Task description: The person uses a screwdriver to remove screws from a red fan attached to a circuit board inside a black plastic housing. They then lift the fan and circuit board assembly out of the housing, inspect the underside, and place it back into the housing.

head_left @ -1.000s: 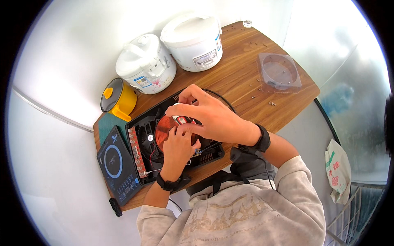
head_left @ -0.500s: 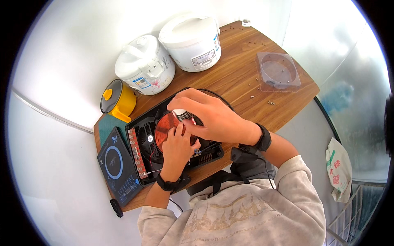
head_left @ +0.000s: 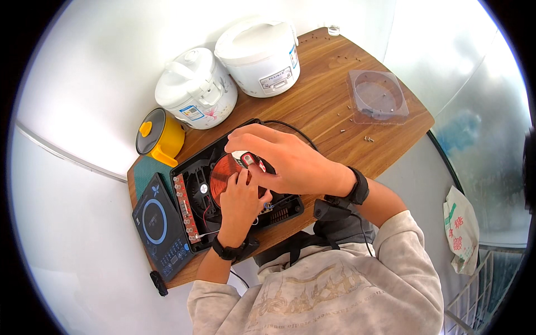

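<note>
An opened black appliance housing (head_left: 198, 159) holds a copper coil (head_left: 222, 173), a fan (head_left: 198, 187) and a red circuit board (head_left: 184, 206). My right hand (head_left: 287, 159) curls over the coil, gripping a small white-and-red tool (head_left: 241, 156) between thumb and fingers. Below it, my left hand (head_left: 240, 204) lies on the coil with fingers apart, their tips near the tool; what is directly under both hands is hidden. Left of the housing lies a black glass top panel with controls (head_left: 156, 223).
Two white rice cookers (head_left: 257, 58) (head_left: 190, 97) and a yellow pot (head_left: 170, 142) stand at the back of the wooden table (head_left: 368, 156). A clear plastic tray (head_left: 393, 117) and scattered screws (head_left: 368, 139) lie right. A teal mat (head_left: 148, 170) is under the panel; a sack (head_left: 460, 229) sits beyond the table.
My right hand has shifted slightly and its fingers and the tool have turned a little, showing more and less of the tool. My left hand stays on the coil.
</note>
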`<state>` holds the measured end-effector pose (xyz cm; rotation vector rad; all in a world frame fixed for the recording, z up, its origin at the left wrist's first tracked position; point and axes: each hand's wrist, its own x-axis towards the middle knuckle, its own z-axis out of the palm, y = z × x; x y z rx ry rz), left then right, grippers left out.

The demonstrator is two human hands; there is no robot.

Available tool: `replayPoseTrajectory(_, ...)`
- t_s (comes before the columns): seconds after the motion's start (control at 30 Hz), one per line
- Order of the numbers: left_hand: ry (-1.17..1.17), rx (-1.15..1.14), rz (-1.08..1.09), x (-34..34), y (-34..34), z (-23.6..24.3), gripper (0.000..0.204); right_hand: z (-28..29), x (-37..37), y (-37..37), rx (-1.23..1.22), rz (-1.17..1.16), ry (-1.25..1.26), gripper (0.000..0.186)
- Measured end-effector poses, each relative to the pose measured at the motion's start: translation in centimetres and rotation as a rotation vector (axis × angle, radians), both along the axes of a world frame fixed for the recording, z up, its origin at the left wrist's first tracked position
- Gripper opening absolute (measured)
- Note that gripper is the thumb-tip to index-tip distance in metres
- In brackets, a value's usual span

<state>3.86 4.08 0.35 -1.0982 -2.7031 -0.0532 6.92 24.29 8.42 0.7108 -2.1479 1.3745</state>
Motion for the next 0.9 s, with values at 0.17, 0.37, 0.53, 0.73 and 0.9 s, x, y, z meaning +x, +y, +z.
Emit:
replayPoseTrajectory(0.17,0.061,-0.004,-0.019,0.0,-0.3,-0.5,0.047,-0.4,-0.2,0.2,0.095,-0.083,0.162,0.042)
replayPoseTrajectory(0.37,-0.005,0.007,0.001,0.1,0.1,0.1,0.044,-0.1,-0.2,0.2,0.054,-0.011,-0.013,0.043)
replayPoseTrajectory(0.53,-0.001,-0.019,-0.014,0.0,-0.4,0.1,0.042,0.4,0.2,0.2,0.070,-0.043,0.142,0.042)
replayPoseTrajectory(0.73,0.004,0.007,0.003,0.1,0.1,0.1,0.040,0.1,0.0,0.3,0.008,0.018,-0.003,0.036)
replayPoseTrajectory(0.9,-0.035,0.018,0.024,0.3,0.1,0.8,0.040,0.6,0.3,0.4,0.046,0.038,-0.019,0.038)
